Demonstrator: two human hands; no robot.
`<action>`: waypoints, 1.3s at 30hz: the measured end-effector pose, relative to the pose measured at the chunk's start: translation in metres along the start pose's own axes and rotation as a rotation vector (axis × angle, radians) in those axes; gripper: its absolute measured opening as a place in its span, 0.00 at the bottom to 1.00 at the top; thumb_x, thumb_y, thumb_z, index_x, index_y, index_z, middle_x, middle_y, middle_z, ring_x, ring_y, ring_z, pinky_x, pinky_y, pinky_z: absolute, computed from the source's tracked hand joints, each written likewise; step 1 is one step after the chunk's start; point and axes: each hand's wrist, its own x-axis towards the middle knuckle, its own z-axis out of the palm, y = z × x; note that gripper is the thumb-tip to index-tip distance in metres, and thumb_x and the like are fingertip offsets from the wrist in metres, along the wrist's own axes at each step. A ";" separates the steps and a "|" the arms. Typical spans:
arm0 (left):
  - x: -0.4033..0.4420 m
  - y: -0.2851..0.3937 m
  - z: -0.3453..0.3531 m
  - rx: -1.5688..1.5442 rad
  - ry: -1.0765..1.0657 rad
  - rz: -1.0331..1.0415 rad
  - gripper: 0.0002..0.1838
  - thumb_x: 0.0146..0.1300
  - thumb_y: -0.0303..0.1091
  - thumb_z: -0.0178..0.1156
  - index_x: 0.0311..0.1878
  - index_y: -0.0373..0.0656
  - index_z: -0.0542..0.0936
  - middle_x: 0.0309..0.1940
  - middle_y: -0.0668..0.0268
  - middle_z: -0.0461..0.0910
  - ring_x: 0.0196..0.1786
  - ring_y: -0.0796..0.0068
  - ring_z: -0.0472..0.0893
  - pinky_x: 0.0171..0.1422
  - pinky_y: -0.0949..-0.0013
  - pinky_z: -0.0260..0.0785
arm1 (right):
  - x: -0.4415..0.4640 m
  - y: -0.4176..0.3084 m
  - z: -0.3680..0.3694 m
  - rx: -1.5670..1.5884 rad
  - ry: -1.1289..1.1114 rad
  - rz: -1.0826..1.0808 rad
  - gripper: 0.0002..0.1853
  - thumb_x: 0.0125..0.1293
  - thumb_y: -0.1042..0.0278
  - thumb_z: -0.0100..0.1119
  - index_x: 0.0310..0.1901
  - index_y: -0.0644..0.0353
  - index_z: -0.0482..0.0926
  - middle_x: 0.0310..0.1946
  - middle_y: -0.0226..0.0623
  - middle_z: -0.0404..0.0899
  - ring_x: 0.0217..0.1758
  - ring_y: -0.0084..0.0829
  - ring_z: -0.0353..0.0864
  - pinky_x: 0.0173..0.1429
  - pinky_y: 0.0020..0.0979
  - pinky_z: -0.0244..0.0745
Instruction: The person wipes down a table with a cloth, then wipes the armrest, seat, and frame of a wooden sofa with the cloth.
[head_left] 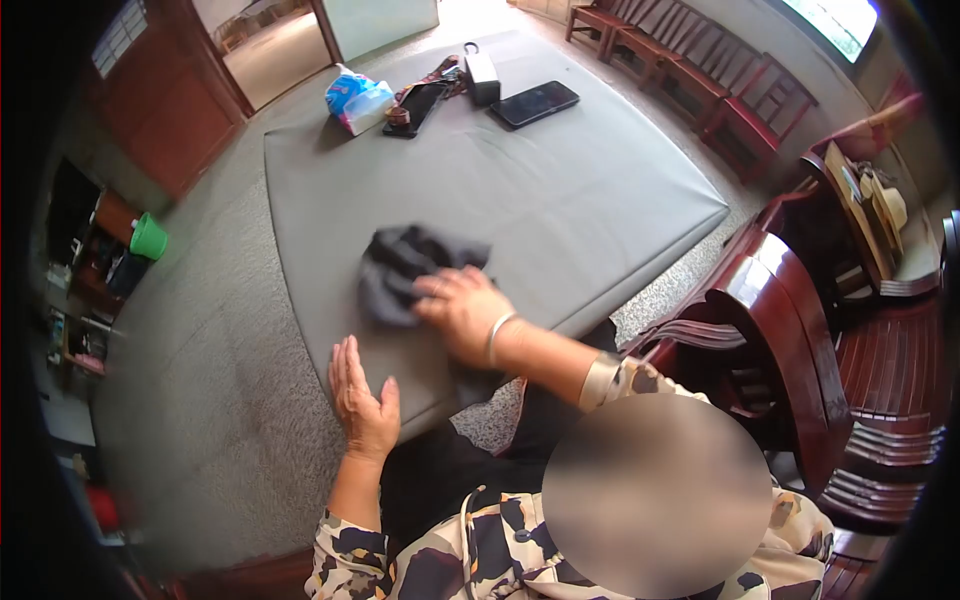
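Note:
A crumpled dark grey cloth (405, 270) lies on the grey covered table (570, 220), near its front left part. My right hand (465, 315), with a silver bangle at the wrist, rests on the cloth's right side, palm down; whether its fingers pinch the fabric cannot be made out. At the table's front left edge is my left hand (362, 400), fingers stretched out and thumb apart, holding nothing. A small gap separates it from the cloth.
Toward the table's far side are a black phone (537, 103), a white and black box (481, 78), a dark flat device (428, 108) and a blue and white packet (358, 100). A reddish wooden chair (770, 290) stands close on the right.

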 end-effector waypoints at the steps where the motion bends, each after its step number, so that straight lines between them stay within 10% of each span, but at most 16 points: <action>1: -0.001 -0.003 0.001 0.007 0.000 0.023 0.36 0.49 0.28 0.58 0.64 0.33 0.58 0.62 0.46 0.60 0.67 0.46 0.56 0.71 0.52 0.44 | -0.002 0.020 -0.012 -0.012 0.006 0.117 0.21 0.56 0.69 0.50 0.54 0.49 0.74 0.63 0.34 0.63 0.67 0.40 0.59 0.70 0.45 0.50; 14: -0.004 -0.012 0.003 -0.012 -0.059 0.035 0.28 0.52 0.28 0.55 0.60 0.37 0.67 0.66 0.52 0.56 0.70 0.51 0.52 0.71 0.52 0.44 | -0.114 0.184 -0.079 -0.303 0.248 1.067 0.20 0.55 0.69 0.48 0.51 0.44 0.75 0.61 0.33 0.66 0.60 0.40 0.66 0.58 0.49 0.64; 23: 0.002 -0.009 0.009 0.086 -0.075 0.033 0.27 0.55 0.27 0.52 0.61 0.39 0.66 0.67 0.54 0.56 0.70 0.53 0.53 0.71 0.53 0.44 | -0.053 0.033 -0.016 -0.090 0.126 0.266 0.14 0.53 0.64 0.53 0.42 0.50 0.79 0.55 0.33 0.69 0.56 0.37 0.66 0.51 0.40 0.66; 27: 0.001 -0.008 0.008 0.144 -0.099 0.021 0.27 0.56 0.30 0.52 0.62 0.39 0.65 0.67 0.55 0.56 0.70 0.53 0.52 0.72 0.52 0.44 | -0.028 0.061 -0.025 -0.037 0.076 0.270 0.12 0.53 0.66 0.53 0.39 0.50 0.80 0.51 0.29 0.70 0.54 0.34 0.67 0.49 0.35 0.67; 39: 0.000 -0.001 0.004 0.108 -0.093 0.022 0.27 0.54 0.29 0.53 0.60 0.37 0.66 0.66 0.53 0.57 0.70 0.53 0.53 0.73 0.52 0.41 | -0.150 0.266 -0.118 -0.314 0.240 1.302 0.18 0.60 0.69 0.44 0.51 0.42 0.75 0.57 0.33 0.67 0.58 0.43 0.67 0.60 0.41 0.67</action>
